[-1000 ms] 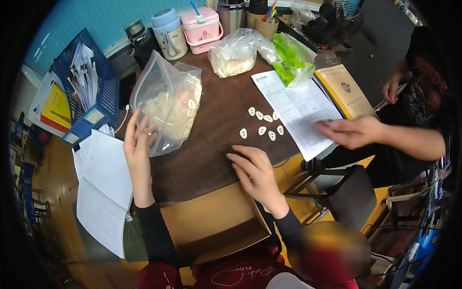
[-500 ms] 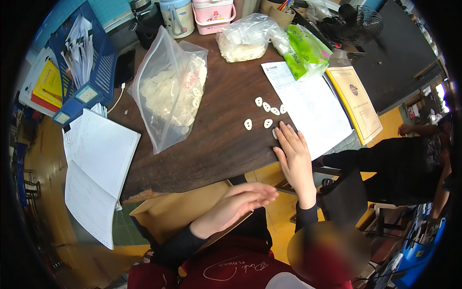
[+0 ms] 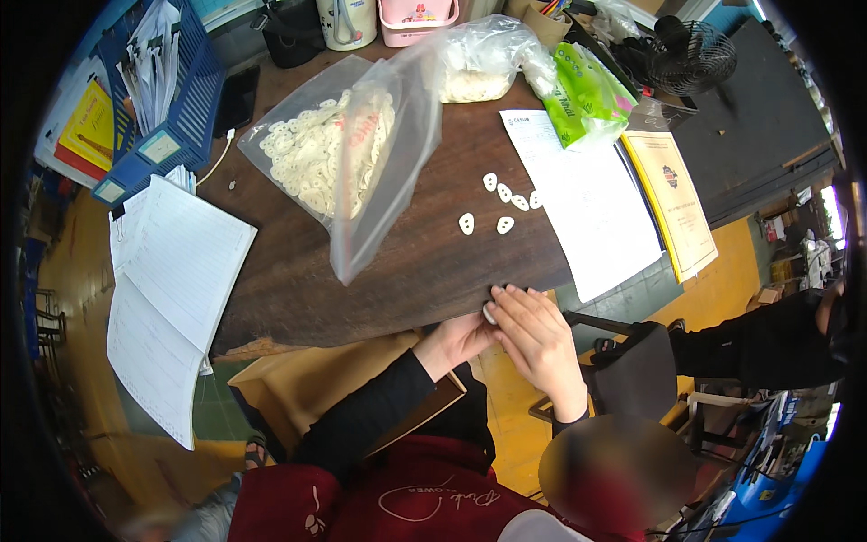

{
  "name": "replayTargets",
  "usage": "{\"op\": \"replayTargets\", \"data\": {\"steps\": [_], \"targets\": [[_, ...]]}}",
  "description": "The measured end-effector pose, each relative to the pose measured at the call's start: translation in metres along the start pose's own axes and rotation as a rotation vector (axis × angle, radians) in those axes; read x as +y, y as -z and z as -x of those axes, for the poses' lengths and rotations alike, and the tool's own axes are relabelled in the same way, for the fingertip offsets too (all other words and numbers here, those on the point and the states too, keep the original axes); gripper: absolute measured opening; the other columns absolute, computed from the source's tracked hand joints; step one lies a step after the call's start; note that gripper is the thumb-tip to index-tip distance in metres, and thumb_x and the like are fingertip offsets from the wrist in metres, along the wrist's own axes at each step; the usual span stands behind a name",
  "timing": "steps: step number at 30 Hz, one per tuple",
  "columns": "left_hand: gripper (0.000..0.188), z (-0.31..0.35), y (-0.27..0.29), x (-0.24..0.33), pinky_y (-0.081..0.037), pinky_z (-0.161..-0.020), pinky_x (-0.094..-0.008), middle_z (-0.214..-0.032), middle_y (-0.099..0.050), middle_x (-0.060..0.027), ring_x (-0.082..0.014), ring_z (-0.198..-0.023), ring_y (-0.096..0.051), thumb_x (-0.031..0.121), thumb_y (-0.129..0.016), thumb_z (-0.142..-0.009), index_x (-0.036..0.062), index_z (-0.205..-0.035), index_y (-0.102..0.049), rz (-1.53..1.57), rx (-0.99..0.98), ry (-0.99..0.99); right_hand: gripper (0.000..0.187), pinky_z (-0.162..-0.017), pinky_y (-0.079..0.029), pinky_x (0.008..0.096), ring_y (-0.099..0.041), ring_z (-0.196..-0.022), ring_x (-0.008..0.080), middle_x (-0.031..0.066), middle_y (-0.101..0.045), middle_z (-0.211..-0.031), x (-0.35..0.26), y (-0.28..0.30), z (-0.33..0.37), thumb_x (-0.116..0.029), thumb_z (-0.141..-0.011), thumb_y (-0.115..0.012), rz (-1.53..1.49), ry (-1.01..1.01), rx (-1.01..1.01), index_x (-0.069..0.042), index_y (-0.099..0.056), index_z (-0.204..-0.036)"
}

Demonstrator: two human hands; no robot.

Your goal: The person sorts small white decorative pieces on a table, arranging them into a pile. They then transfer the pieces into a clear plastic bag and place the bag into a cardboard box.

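Note:
At the front edge of the table (image 3: pixel 433 244), my right hand (image 3: pixel 539 343) bends its fingers over a small white piece (image 3: pixel 489 313), whose rim shows by the fingertips. Just below, my left hand (image 3: pixel 458 343) meets the right one; its fingers are mostly hidden. Beyond them lie several loose flat white pieces (image 3: pixel 505 225), rounded and pierced with two holes. To their left, a clear zip bag (image 3: pixel 411 172) stands open, its side toward me, with many such white pieces (image 3: pixel 316 149) in it.
A white printed sheet (image 3: pixel 587 217) and a yellow-edged booklet (image 3: pixel 673 194) lie right, under a green packet (image 3: pixel 587 95). Another clear bag (image 3: pixel 474 72) sits behind. An open notebook (image 3: pixel 181 262) and blue file rack (image 3: pixel 172 117) stand left; a cardboard box (image 3: pixel 307 388) is below the edge.
My right hand has drawn one white piece off the group toward me to the table edge. My left hand has come under it. The zip bag's open side has swung to the right.

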State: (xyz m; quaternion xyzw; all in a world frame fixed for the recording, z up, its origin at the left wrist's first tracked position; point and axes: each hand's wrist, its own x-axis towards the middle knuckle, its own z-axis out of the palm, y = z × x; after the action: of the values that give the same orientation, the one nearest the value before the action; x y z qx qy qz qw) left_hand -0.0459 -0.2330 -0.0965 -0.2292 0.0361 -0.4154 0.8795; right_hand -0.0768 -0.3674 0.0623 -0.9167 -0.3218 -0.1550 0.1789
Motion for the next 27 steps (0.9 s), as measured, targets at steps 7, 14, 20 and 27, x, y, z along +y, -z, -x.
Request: {"op": "replayTargets", "data": {"steps": [7,14,20,27], "targets": [[0.053,-0.001,-0.006,0.0,-0.045,-0.119,-0.0418,-0.148,-0.045,-0.0263,-0.0322,-0.137,-0.051,0.024,-0.032,-0.113,-0.011,-0.152,-0.028,-0.039,-0.066,-0.002,0.04,-0.105,-0.05,0.0436,-0.065,-0.119,0.0281,0.0105,-0.07,-0.128,0.007,0.004,-0.008,-0.011,-0.08,-0.077,-0.108,0.056,0.077,-0.002,-0.073,-0.119],[0.048,-0.003,-0.055,-0.02,-0.039,-0.123,-0.0442,-0.145,-0.046,-0.0198,-0.0298,-0.139,-0.048,0.025,-0.031,-0.114,-0.0083,-0.149,-0.033,-0.393,0.538,-0.134,0.043,-0.112,-0.045,0.0441,-0.06,-0.129,0.0315,0.0121,-0.064,-0.139,0.033,-0.013,-0.069,-0.021,-0.09,-0.072,-0.042,-0.015,0.045,-0.005,-0.068,-0.13],[0.048,0.008,-0.04,-0.005,-0.036,-0.125,-0.0468,-0.151,-0.045,-0.0212,-0.0309,-0.143,-0.045,0.024,-0.031,-0.114,-0.0084,-0.149,-0.034,-0.289,0.07,0.102,0.044,-0.114,-0.044,0.0419,-0.058,-0.133,0.028,0.0116,-0.063,-0.141,0.04,-0.014,-0.064,-0.02,-0.091,-0.071,-0.176,0.012,-0.072,-0.005,-0.067,-0.132],[0.046,0.009,-0.006,0.005,-0.044,-0.118,-0.0456,-0.144,-0.053,-0.0211,-0.0298,-0.134,-0.055,0.025,-0.031,-0.114,-0.0042,-0.147,-0.041,-0.049,-0.246,0.14,0.045,-0.107,-0.051,0.0439,-0.063,-0.125,0.0322,0.0142,-0.068,-0.132,0.02,0.008,-0.022,-0.012,-0.081,-0.077,-0.206,0.104,-0.133,0.001,-0.07,-0.123]]}}
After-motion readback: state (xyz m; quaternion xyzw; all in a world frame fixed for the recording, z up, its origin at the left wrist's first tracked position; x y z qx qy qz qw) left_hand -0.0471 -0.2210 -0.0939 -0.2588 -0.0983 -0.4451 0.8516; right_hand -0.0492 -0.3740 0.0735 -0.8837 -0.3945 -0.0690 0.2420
